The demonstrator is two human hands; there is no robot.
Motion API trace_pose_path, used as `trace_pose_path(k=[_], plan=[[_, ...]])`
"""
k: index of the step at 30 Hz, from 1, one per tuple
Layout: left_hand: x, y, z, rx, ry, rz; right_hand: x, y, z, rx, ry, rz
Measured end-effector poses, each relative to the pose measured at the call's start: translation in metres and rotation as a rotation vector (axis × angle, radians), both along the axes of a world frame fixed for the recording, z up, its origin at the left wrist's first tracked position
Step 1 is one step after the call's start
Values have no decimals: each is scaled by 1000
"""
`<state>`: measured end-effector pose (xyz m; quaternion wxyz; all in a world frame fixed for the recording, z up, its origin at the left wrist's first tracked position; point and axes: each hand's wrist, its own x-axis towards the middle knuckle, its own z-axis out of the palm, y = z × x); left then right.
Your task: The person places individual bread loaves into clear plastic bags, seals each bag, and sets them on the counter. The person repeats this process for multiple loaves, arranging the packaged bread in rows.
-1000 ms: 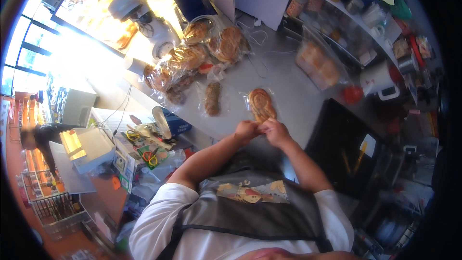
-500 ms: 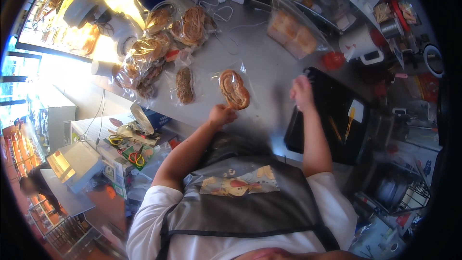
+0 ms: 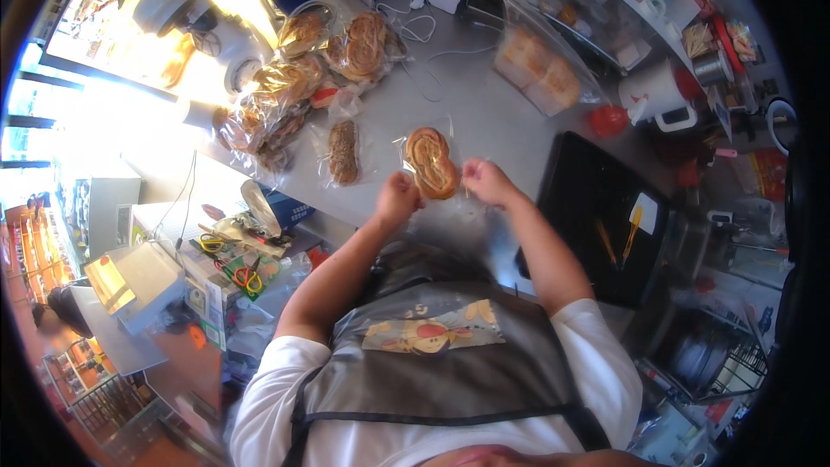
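Note:
A browned, twisted pastry (image 3: pixel 431 162) lies in a clear plastic bag (image 3: pixel 413 140) on the grey worktop, right in front of me. At the bag's lower left corner, my left hand (image 3: pixel 399 197) is closed, fingertips pinching the plastic. My right hand (image 3: pixel 487 182) is closed too, pinching at the lower right side of the bag, close beside the pastry. A thin pale bit shows below its fingertips, too small to name. Left of the pastry, a seed-covered bread roll (image 3: pixel 343 153) lies in its own clear bag.
Several bagged pastries (image 3: pixel 285 78) are heaped at the back left, near a stand mixer (image 3: pixel 175 7). A bag of bread (image 3: pixel 538 69) lies at the back right. A black tray (image 3: pixel 575 207) with yellow-handled tools (image 3: pixel 635 223) is right of me. Scissors (image 3: pixel 248 278) lie at the lower left.
My right hand has come left from the black tray's upper corner to the side of the bagged pastry. My left hand stays at the bag's lower left. The whole view has shifted slightly.

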<state>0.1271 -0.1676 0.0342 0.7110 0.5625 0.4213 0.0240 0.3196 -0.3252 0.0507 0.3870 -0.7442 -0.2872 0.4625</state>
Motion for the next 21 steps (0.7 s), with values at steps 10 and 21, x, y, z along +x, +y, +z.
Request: trace_pose_path(k=[10, 21], plan=[[45, 87, 96, -537, -319, 222, 34, 54, 70, 303, 900, -509], [12, 88, 58, -634, -394, 189, 18, 35, 65, 241, 823, -495]])
